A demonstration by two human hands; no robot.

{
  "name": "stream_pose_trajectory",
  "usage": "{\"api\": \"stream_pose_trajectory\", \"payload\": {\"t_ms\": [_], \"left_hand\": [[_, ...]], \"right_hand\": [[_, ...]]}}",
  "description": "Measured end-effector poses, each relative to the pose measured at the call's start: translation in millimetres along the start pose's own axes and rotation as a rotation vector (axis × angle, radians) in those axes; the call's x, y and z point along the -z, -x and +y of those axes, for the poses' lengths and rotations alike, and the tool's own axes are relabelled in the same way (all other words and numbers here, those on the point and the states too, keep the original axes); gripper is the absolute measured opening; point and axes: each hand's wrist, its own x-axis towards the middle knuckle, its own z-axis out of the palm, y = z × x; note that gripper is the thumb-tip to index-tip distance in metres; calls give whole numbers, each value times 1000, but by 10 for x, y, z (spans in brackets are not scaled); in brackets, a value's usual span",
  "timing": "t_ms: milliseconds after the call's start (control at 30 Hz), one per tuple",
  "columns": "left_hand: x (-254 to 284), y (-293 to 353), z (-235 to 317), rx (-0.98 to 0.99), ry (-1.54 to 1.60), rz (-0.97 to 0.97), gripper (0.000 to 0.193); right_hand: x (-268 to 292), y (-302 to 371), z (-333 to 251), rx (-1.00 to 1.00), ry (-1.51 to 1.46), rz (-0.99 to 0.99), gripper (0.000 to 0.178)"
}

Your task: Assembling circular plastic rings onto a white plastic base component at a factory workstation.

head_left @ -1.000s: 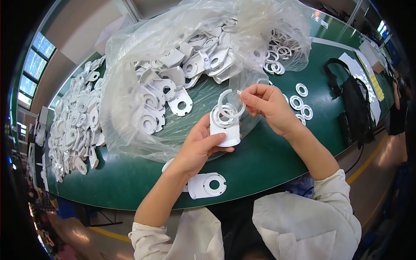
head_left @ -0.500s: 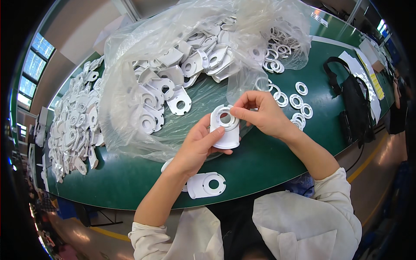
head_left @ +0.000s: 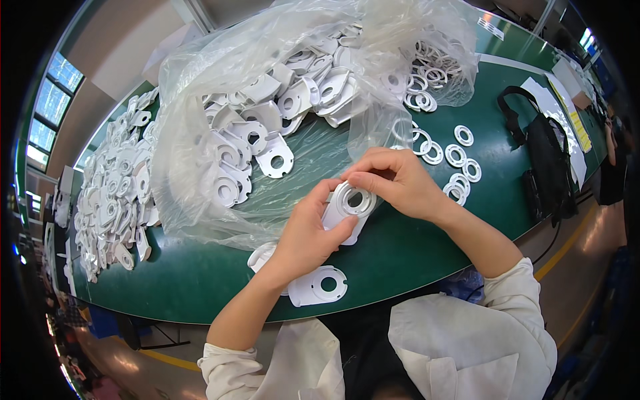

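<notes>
A white plastic plate (head_left: 331, 214) with a round hole is held above the table, tilted. My left hand (head_left: 305, 230) is closed around it, thumb on its face. A white ring (head_left: 355, 201) lies over the hole of this plate; whether it sits fully flat I cannot tell. My right hand (head_left: 395, 180) pinches the upper rim of ring and plate between thumb and fingers. Beneath my left wrist another white plate (head_left: 308, 291) lies at the table's front edge, with a further white part (head_left: 261, 255) partly covered by my forearm.
A clear plastic bag (head_left: 183, 167) spills many white plates (head_left: 273, 157). Left of it rises a large pile of white parts (head_left: 117, 193). Several loose rings (head_left: 456, 157) lie at right, near a ring-filled bag (head_left: 460, 80). A black bag (head_left: 550, 160) rests on the green table (head_left: 400, 260).
The held plate has tilted and turned, its ring end now pointing up and right. My right hand has shifted from the ring's inner edge to the upper rim.
</notes>
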Motion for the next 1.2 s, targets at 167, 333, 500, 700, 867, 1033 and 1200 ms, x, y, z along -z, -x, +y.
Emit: {"api": "stream_pose_trajectory", "payload": {"t_ms": [167,333,500,700,867,1033,1200], "left_hand": [[52,7,60,45,-9,0,19],[105,-9,-48,-157,-331,37,24],[92,-33,-92,-121,-220,75,24],[33,-94,-122,-165,392,192,20],[45,-63,-65,-149,372,27,20],[162,-72,-118,-139,85,2,23],[172,-54,-65,-134,-274,70,18]], "right_hand": [[21,8,-56,13,11,-26,11],[-58,27,-45,136,244,-62,9],[-81,26,38,75,137,-6,14],[-100,-14,40,-128,-274,67,22],[-87,-5,82,-76,-179,127,24],[-63,-5,5,170,242,20,18],[-49,16,-11,170,294,3,17]]}}
